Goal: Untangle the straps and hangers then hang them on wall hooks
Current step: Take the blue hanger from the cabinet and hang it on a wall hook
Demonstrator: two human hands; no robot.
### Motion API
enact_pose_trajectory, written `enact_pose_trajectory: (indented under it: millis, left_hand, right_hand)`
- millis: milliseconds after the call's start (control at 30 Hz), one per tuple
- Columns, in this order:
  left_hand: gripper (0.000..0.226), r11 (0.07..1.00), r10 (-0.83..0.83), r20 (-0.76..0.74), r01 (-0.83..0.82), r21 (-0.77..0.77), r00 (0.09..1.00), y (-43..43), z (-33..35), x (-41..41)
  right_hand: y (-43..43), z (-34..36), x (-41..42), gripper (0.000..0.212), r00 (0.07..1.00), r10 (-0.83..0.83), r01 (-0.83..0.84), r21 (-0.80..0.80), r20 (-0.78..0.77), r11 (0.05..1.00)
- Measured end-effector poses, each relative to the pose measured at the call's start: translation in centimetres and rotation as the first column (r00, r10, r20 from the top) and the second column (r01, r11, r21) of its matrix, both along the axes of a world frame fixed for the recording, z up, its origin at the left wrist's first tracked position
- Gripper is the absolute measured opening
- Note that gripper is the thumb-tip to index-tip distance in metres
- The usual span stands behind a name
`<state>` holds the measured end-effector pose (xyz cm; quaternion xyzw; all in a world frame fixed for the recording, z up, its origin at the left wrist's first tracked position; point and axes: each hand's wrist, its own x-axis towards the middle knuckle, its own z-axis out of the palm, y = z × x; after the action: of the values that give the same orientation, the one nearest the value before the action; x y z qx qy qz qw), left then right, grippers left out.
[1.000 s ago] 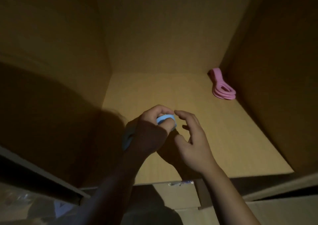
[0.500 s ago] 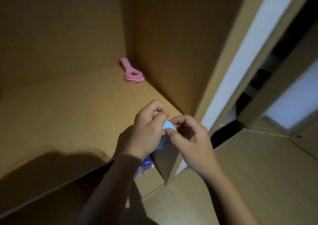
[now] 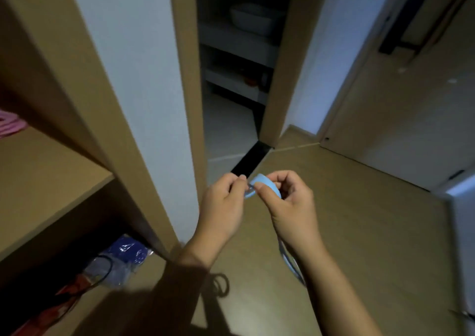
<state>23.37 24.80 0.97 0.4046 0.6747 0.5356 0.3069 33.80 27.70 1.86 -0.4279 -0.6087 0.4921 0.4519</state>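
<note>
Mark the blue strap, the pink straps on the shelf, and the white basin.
blue strap [image 3: 266, 184]: head view, curved loop between both hands.
pink straps [image 3: 10, 124]: head view, visible end at frame edge.
white basin [image 3: 253, 19]: head view, front wall.

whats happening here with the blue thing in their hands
A person stands beside a wooden shelf unit, holding a light blue strap between both hands above the wood floor. The left hand pinches one end while the right hand grips the curved part; a blue length hangs below the right wrist. A pink coiled strap lies on the shelf at the left edge. No wall hooks are in view, so nothing is hung yet.
</note>
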Motion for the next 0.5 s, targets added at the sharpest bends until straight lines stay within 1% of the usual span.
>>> enact_pose_trajectory:
  millis: [67,100,167,233,300,367,433,500]
  left_hand:
    - [0.041,0.984,-0.145,0.12,0.156,-0.089,0.982,1.7,-0.1,3.1]
    - [0.041,0.965,-0.218,0.186,0.24,-0.107,0.958,2.5,-0.1,4.5]
    - [0.042,0.938,-0.298,0.312,0.338,-0.082,0.902,4.2,0.0,6.8]
    - [0.036,0.919,-0.342,0.374,0.39,-0.058,0.862,6.2,-0.2,8.5]
    - [0.031,0.892,-0.384,0.413,0.448,-0.067,0.826,8.1,-0.3,9.7]
    - [0.028,0.863,-0.444,0.41,0.503,-0.041,0.796,10.3,-0.7,10.7]
    - [0.022,0.842,-0.494,0.369,0.54,-0.026,0.788,12.9,-1.3,11.4]
    - [0.017,0.824,-0.522,0.355,0.567,-0.026,0.775,15.7,-1.8,12.0]
  right_hand:
    - [1.4,-0.5,2.6,0.017,0.995,-0.101,0.101,-0.025,-0.011,0.995]
    - [1.9,-0.6,3.7,0.014,0.99,-0.142,0.141,-0.042,-0.015,0.989]
    - [3.0,-1.0,5.9,0.012,0.977,-0.211,0.21,-0.057,-0.009,0.976]
    - [4.1,-1.7,7.9,0.014,0.96,-0.274,0.275,-0.024,0.055,0.961]
    - [5.4,-2.3,9.4,0.018,0.924,-0.33,0.329,0.037,0.191,0.944]
    - [7.0,-2.8,10.7,0.02,0.874,-0.37,0.362,0.088,0.314,0.928]
    - [8.9,-3.2,11.6,0.02,0.834,-0.404,0.388,0.121,0.377,0.914]
    - [11.3,-3.5,12.4,0.017,0.799,-0.448,0.427,0.146,0.401,0.892]
